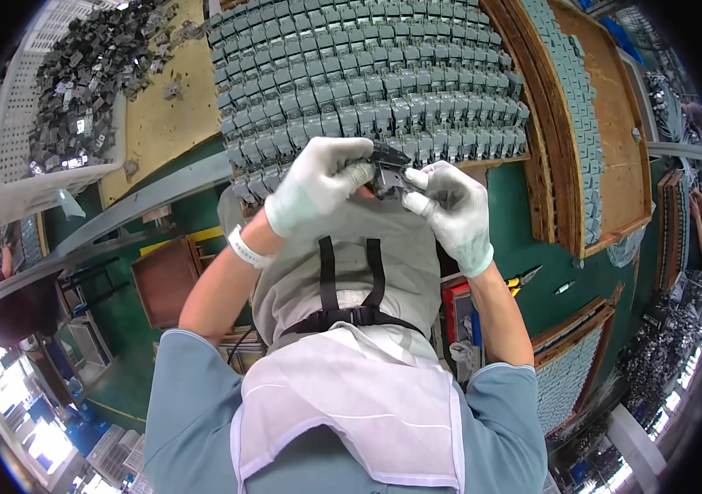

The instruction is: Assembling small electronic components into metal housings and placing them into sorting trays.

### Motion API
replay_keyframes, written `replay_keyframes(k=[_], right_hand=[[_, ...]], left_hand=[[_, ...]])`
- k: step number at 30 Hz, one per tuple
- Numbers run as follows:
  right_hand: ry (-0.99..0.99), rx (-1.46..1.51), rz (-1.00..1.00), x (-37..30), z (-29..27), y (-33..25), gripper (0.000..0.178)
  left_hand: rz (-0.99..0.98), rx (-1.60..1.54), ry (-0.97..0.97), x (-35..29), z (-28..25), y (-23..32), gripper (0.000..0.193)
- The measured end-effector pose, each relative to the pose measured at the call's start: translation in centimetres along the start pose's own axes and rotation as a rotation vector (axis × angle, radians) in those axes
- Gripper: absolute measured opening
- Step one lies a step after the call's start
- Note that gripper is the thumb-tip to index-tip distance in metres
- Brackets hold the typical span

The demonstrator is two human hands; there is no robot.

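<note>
My left hand (pixel 318 185), in a white glove, pinches a small black part (pixel 389 155) between thumb and fingertips. On the other side my right hand (pixel 456 212), also gloved in white, closes its thumb and fingers on the same piece. It is held up in front of my lap, at the near edge of a wooden tray. Rows of grey block-shaped units (pixel 359 78) fill that tray. The exact kind of the part cannot be made out, since the fingers cover its ends.
At the far left a white perforated basket (pixel 6 156) holds many small dark metal pieces. Stacked wooden trays (pixel 548 123) stand to the right. Yellow-handled pliers (pixel 524 281) lie low on the right. A metal rail (pixel 145 196) runs along the left.
</note>
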State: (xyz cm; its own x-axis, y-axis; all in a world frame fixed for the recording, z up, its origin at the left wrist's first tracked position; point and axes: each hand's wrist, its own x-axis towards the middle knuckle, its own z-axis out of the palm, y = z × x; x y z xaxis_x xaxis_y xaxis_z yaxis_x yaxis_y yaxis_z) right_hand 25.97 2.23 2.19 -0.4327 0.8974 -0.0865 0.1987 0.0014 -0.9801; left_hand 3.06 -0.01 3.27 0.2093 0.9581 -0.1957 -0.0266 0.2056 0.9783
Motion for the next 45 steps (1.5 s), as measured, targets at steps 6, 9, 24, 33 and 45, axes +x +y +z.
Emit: replay_keyframes(k=[6,9,24,33,45], right_hand=[[0.025,0.030,0.012,-0.4,0.8,-0.4,0.023],[0.058,-0.003,0.030,-0.9,0.7,0.3,0.035],[0.154,0.463,0.131,-3.9,-2.5,-2.1,0.058],[0.681,-0.785,-0.194,-0.1,-10.2,-1.9,0.055],[0.208,-1.049,-0.126,3.6,-15.6,3.9,0.063]], left_hand=[[0.030,0.029,0.009,-0.3,0.5,-0.6,0.022],[0.073,0.195,0.044,-0.8,1.4,-0.5,0.021],[0.278,0.260,0.282,0.6,8.1,-1.9,0.018],[0.495,0.573,0.236,1.4,7.5,-1.1,0.021],[0.427,0.595,0.418,-4.8,-2.8,-0.3,0.006]])
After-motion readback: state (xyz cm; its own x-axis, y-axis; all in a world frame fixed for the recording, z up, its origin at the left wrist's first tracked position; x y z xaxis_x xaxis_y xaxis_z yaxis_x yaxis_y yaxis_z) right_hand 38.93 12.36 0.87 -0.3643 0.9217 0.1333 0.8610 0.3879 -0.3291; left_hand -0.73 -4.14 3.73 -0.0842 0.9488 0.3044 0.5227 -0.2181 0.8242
